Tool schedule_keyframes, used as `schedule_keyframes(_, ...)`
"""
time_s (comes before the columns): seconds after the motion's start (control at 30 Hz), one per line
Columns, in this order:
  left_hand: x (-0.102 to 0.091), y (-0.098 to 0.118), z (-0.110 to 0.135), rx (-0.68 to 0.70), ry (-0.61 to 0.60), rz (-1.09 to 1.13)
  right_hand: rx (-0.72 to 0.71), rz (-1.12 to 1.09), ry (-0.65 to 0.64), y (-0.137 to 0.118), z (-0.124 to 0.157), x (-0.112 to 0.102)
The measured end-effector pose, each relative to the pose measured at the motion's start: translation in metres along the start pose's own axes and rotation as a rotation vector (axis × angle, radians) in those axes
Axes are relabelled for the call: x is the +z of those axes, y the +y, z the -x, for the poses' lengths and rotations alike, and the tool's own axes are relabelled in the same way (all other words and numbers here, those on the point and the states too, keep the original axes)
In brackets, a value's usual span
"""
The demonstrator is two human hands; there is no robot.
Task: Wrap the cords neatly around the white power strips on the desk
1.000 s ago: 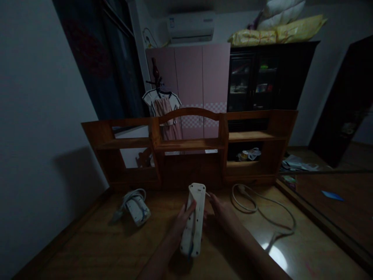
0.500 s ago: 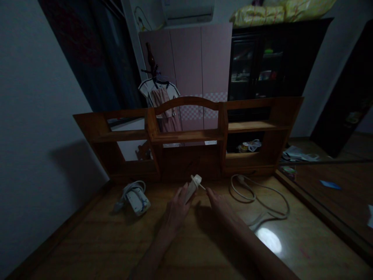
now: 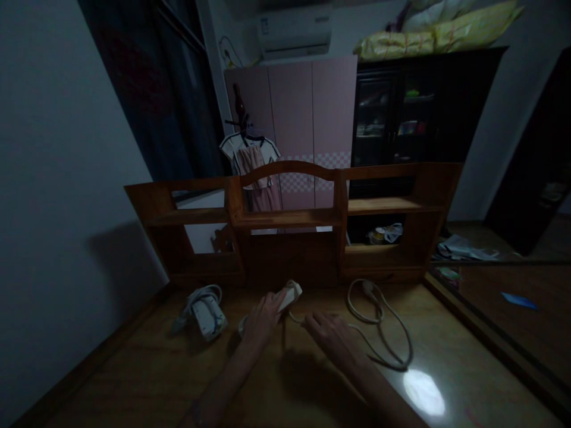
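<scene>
My left hand lies on a white power strip that rests flat on the wooden desk, close to the base of the shelf unit. Fingers curl over the strip's middle. My right hand hovers just to the right of it, fingers spread, holding nothing. The strip's white cable loops across the desk to the right of that hand. A second white power strip with its cord bundled lies to the left.
A low wooden shelf unit stands along the desk's back edge. Behind it are a pink wardrobe, a dark glass cabinet and hanging clothes. A bright light reflection shows on the desk at right.
The power strip was held upright in my left hand a second ago; now it lies flat near the shelf. Its cable has shifted left. My right hand has drawn back slightly.
</scene>
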State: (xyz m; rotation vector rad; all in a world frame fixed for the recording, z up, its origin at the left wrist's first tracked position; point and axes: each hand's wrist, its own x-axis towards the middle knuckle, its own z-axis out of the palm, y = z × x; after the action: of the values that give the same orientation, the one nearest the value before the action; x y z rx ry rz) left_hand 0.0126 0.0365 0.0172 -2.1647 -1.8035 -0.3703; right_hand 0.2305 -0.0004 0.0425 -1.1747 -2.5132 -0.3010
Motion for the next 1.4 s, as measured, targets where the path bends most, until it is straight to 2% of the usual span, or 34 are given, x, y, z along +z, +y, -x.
schedule_keyframes(0.13,0.003,0.003,0.005,0.051,0.035,0.01,-0.058,0.003,0.138,0.021,0.003,-0.001)
schedule_keyframes(0.23,0.003,0.004,0.007,0.145,0.048,0.009,-0.044,-0.04,0.235,0.033,0.003,-0.002)
schedule_keyframes(0.4,0.001,0.012,0.011,0.395,0.07,0.016,0.043,-0.367,0.301,0.045,0.0,-0.008)
schedule_keyframes(0.53,-0.007,0.018,0.014,0.498,0.117,0.031,0.13,-0.654,0.281,0.056,0.0,-0.018)
schedule_keyframes(0.67,-0.015,0.017,0.016,0.571,0.216,0.009,0.199,-0.86,0.231,0.065,-0.003,-0.022)
schedule_keyframes(0.9,-0.021,0.022,0.026,0.731,0.374,0.052,0.345,-1.102,0.072,0.066,-0.002,-0.019)
schedule_keyframes(1.03,-0.016,0.019,0.031,0.726,0.458,0.151,0.425,-1.241,0.026,0.055,0.001,-0.009)
schedule_keyframes(1.17,-0.011,0.013,0.031,0.656,0.478,0.17,0.296,-1.287,0.067,0.043,-0.008,0.01)
schedule_keyframes(1.3,-0.007,0.012,0.027,0.513,0.461,0.168,0.222,-1.054,0.19,0.031,-0.015,0.028)
schedule_keyframes(1.4,-0.008,0.015,0.025,0.397,0.376,0.191,0.278,-0.817,0.112,0.023,-0.013,0.035)
